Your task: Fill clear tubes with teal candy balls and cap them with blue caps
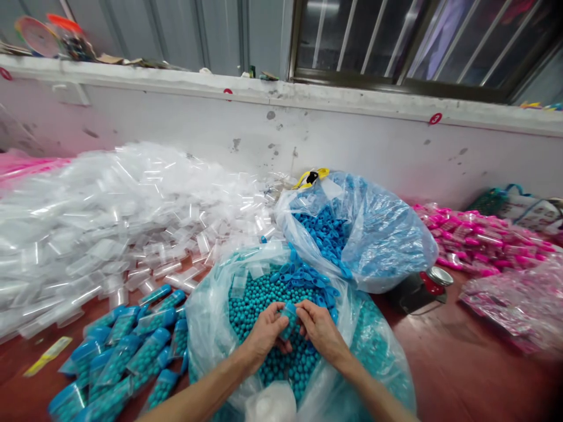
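L hand (267,329) & R hand (321,329) pinch blue-capped tube (288,322) over open bead bag (206,328), lower ctr; filled tubes (148,353) crowd btm L edge, red floor (466,375) spans lower R.

Only thing I can read is a white 3 on the red sticker (435,119) along the ledge (373,98); 2 other red stickers (227,91) are too blurry.

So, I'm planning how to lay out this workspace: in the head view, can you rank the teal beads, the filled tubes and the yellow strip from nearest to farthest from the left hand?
1. Teal beads: in the open bag, below the left hand.
2. Filled tubes: off to its left.
3. Yellow strip: far left, past the tubes.
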Demonstrator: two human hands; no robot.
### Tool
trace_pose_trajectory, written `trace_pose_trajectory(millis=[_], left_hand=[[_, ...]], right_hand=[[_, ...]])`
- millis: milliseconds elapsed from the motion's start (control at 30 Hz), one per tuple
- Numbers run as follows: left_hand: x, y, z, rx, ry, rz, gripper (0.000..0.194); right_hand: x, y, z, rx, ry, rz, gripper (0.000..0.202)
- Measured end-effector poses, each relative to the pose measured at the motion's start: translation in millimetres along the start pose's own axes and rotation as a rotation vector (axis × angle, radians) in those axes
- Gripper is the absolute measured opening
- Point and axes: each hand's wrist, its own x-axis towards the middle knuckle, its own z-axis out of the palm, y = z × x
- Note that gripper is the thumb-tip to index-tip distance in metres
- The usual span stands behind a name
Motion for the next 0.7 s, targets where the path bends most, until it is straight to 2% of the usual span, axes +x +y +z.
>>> trace_pose_trajectory(millis=[133,267,367,533,600,700], left_hand=[[-4,-2,3.3,-0.093,-0.001,-0.02,0.076],[-7,-1,3.8,-0.165,0.008,-0.02,0.081],[-11,0,3.9,-0.185,0.017,-0.02,0.075],[-14,-4,4.7,0.027,0.151,0.012,0.051],[-13,-3,3.3,0.095,0.163,0.037,0.044],[-13,3,-0.7,0.18,0.103,0.056,0.038]], right_hand=[[-1,-2,4,0.039,0.012,0.034,0.031],[-4,-5,3,0.054,-0.022,-0.001,0.034],[-10,-8,2,-0.008,-0.075,-0.07,0.034],[-19,-9,-4,-0.134,-0.147,-0.218,0.029],[-17,-7,-10,-0.081,-0.176,-0.214,0.025],[-7,-3,-19,0.129,-0.246,-0.081,0.026]])
